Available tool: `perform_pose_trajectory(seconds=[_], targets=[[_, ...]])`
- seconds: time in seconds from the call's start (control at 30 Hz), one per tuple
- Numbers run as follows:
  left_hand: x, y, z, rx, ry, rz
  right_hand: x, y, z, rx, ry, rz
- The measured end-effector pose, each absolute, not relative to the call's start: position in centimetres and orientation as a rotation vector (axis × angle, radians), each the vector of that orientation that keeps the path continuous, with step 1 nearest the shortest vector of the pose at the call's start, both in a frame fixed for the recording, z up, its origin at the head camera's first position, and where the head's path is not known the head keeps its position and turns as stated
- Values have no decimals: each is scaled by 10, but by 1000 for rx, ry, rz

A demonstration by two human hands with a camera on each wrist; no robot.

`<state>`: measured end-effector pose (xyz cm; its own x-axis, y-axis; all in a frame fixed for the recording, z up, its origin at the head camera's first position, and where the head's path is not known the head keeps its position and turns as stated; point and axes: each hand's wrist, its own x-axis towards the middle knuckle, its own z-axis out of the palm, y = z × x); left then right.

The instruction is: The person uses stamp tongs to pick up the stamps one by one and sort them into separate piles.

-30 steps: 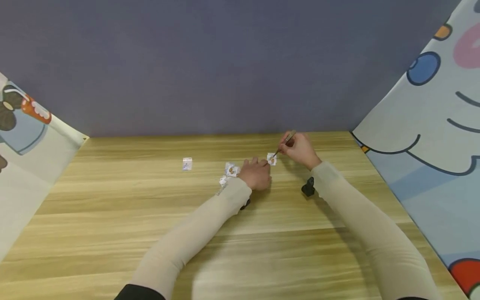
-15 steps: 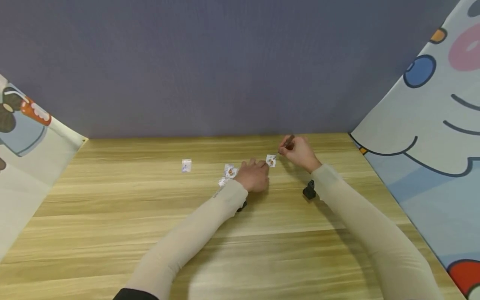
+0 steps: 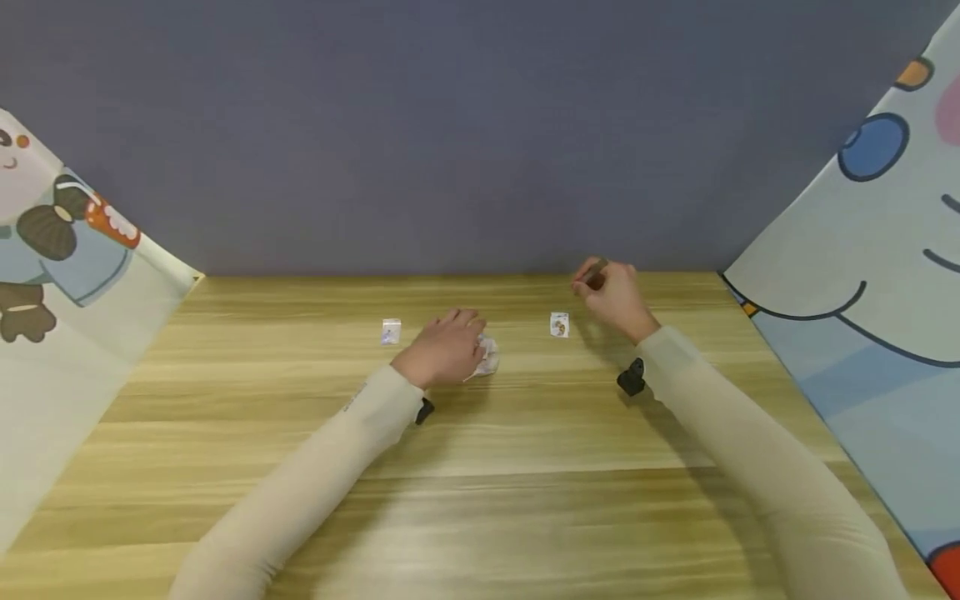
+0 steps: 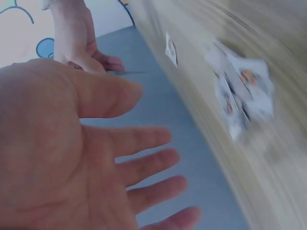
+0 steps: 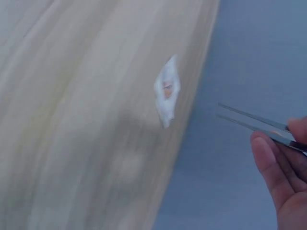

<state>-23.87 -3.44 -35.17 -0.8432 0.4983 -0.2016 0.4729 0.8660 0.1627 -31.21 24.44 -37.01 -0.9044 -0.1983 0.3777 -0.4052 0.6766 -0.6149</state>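
Observation:
My right hand [image 3: 617, 300] pinches a pair of tweezers [image 5: 280, 138] between thumb and fingers. Their tips stand apart, with nothing visible between them. Close to those tips lies a single small white packet [image 3: 559, 325] with an orange print, on the tabletop. My left hand [image 3: 448, 348] is spread over the table, fingers extended and palm bare in the left wrist view. Beside it, partly hidden by its fingers in the head view, is a loose cluster of similar white packets [image 4: 249, 79].
Another small white packet [image 3: 391, 331] lies to the left of the left hand. The wooden table [image 3: 480, 517] meets a grey-blue panel [image 3: 465, 142] at its back edge. Cartoon-printed panels [image 3: 840, 267] stand along both sides.
My left hand has moved left, away from the single packet and over towards the cluster. The tweezers have lifted off the single packet. The head view has shifted slightly.

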Motion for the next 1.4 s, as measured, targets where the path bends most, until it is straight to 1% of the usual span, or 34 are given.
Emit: perform_pose_trajectory(seconds=[0.1, 0.2, 0.4, 0.53, 0.83, 1.4], targets=[[-234, -49, -349, 738, 2791, 113, -309, 235, -365, 575, -2599, 1048], [-228, -58, -352, 762, 2776, 87, -302, 223, -362, 725, -2564, 1048], [-218, -59, -370, 799, 2768, 174, -287, 203, -361, 941, -2511, 1063], [-216, -57, -379, 843, 2760, 168, -286, 189, -370, 948, -2582, 1101], [-214, -57, -385, 791, 2736, 134, -296, 166, -394, 878, -2670, 1222], [-214, -57, -385, 785, 2759, 117, -294, 147, -390, 968, -2599, 1247]])
